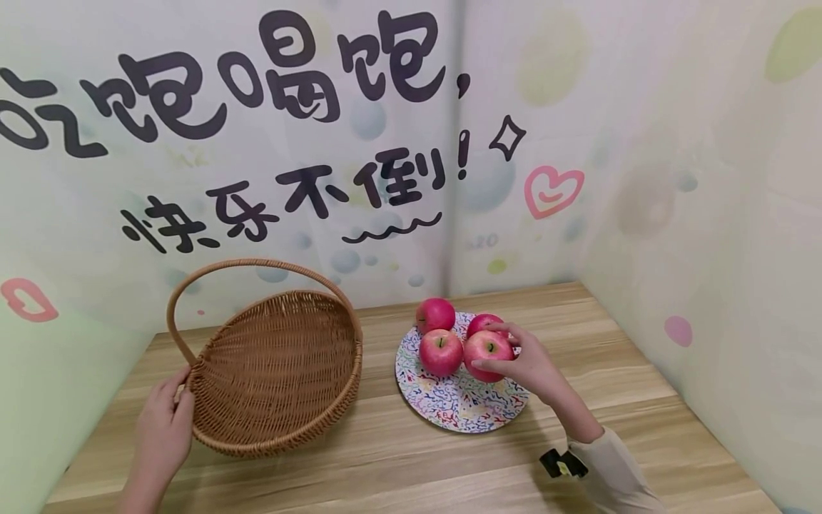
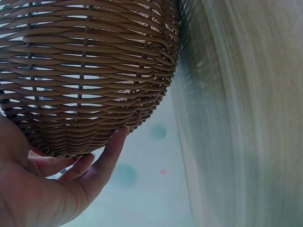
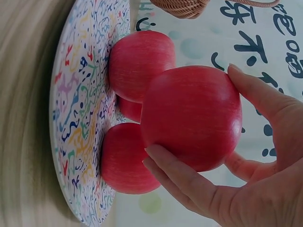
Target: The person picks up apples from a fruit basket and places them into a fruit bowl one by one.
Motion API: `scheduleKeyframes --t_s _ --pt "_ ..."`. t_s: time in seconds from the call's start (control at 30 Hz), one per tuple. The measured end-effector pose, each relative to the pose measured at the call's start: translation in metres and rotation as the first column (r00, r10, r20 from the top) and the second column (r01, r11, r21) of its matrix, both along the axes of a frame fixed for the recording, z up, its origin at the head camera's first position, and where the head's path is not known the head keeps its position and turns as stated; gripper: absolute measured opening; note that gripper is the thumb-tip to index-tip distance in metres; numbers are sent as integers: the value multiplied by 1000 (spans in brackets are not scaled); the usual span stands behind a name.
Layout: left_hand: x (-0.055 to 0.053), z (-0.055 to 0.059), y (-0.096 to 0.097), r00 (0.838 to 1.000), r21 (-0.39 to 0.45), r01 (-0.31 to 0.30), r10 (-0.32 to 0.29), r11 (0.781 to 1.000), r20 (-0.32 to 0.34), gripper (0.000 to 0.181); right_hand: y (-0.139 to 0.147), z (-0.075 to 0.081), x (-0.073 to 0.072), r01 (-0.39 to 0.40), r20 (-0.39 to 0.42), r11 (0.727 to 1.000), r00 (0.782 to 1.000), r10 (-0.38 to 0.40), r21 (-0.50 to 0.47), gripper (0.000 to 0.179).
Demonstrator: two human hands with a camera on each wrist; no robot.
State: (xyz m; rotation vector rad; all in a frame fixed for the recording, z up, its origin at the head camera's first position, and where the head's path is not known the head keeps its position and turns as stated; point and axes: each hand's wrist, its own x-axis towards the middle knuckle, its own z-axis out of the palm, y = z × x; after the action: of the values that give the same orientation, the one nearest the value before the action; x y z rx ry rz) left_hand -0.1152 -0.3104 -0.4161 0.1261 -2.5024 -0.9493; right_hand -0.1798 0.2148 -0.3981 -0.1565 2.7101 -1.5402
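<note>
A brown wicker basket (image 1: 276, 378) with a tall arched handle stands at the left of the table, nothing visible inside it. My left hand (image 1: 163, 425) grips its left rim near the handle's base; in the left wrist view, the fingers (image 2: 108, 158) lie against the woven side. Over a round patterned plate (image 1: 443, 407), my right hand (image 1: 529, 363) holds a red apple (image 1: 488, 355) between thumb and fingers. This apple (image 3: 191, 118) appears raised off the plate in the right wrist view. Three other apples, at left front (image 1: 440, 353), left back (image 1: 435, 315) and right back (image 1: 483, 325), sit on the plate.
The wood-grain table (image 1: 385, 471) meets a printed backdrop (image 1: 411, 264) behind it and a pale side wall (image 1: 706, 214) at right. A small black item (image 1: 563, 464) sits by the right sleeve (image 1: 613, 467).
</note>
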Motion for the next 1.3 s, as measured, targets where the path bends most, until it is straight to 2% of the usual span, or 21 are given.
scheduleKeyframes --t_s 0.77,1.3 --pt "1 0 -1 1000 -3 -4 4 1000 12 49 5 -19 -10 -28 33 999 999 29 -36 71" --pt "0 0 -1 1000 -13 -3 3 1000 9 49 3 -28 -11 -48 48 999 998 49 -17 67"
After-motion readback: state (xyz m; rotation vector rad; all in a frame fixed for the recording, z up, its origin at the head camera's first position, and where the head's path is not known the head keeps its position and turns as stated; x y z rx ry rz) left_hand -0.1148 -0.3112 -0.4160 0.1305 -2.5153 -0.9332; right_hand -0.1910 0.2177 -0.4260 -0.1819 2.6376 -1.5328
